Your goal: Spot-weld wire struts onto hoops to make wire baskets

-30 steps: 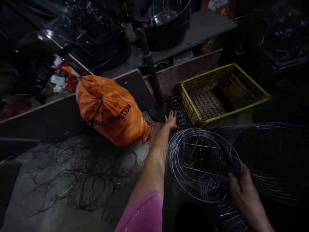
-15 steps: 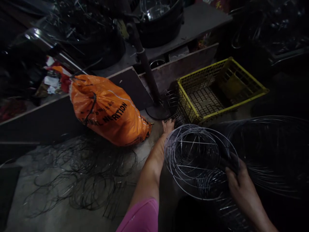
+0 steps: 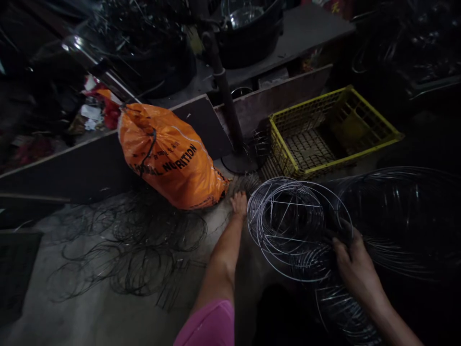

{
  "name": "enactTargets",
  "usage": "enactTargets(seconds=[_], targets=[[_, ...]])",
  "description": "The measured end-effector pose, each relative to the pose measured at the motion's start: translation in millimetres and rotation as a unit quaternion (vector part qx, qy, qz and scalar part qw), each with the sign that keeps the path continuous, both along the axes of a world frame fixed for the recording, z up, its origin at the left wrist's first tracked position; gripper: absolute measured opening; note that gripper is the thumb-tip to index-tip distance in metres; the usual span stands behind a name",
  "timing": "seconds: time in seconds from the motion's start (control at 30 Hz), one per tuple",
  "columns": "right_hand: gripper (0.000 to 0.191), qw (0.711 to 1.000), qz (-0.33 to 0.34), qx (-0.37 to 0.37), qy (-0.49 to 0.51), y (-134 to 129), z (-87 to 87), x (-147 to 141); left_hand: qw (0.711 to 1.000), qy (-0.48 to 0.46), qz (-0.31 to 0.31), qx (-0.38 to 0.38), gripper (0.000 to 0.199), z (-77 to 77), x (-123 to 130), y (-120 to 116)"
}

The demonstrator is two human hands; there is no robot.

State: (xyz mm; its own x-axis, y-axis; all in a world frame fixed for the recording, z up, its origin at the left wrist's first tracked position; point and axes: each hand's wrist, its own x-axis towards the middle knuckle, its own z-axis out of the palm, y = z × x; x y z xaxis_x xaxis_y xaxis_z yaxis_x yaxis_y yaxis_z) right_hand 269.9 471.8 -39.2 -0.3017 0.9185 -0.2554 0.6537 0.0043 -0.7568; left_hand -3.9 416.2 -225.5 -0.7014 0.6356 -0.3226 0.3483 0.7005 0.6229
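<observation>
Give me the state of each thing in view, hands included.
Orange sack: tied at the neck, bulging.
Yellow crate: open-topped, upright.
Wire coil: bundled, in the right hand.
Floor wire loops: loose, scattered.
Right hand: closed on the wire coil.
Left hand: open, low, near the sack's base.

Orange sack (image 3: 173, 158), printed "NUTRITION", leaning left of center. Yellow crate (image 3: 334, 132), open-topped, right of center. Dark pole (image 3: 226, 101) upper center. Black tub (image 3: 248, 41) at top, on gray board (image 3: 313, 29). White scraps (image 3: 91, 115) upper left.
</observation>
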Motion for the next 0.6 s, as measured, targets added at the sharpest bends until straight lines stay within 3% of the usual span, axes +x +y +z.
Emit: enactTargets(seconds=[0.13,0.23,0.3,0.47,0.53,0.6], targets=[[0.05,1.0,0.008,-0.003,-0.015,1,-0.2,2,0.993,0.055,-0.062,-0.085,0.035,5.8,7,-72],[0.051,1.0,-0.001,-0.001,-0.024,2,-1.0,2,0.984,0.066,-0.104,-0.127,0.038,10.3,29,-124],[0.053,1.0,-0.001,0.004,-0.021,2,-2.1,1,0.974,0.069,-0.15,-0.158,0.042,10.3,57,-156],[0.052,0.999,0.01,0.013,-0.04,3,-2.4,0,0.911,0.007,-0.366,-0.191,0.049,6.7,141,-223],[0.053,0.998,0.007,0.014,-0.054,3,-0.7,0,0.904,-0.067,-0.383,-0.18,0.047,6.1,163,-241],[0.054,0.998,0.003,0.01,-0.066,3,1.4,-1,0.92,-0.111,-0.338,-0.167,0.043,4.6,167,-248]])
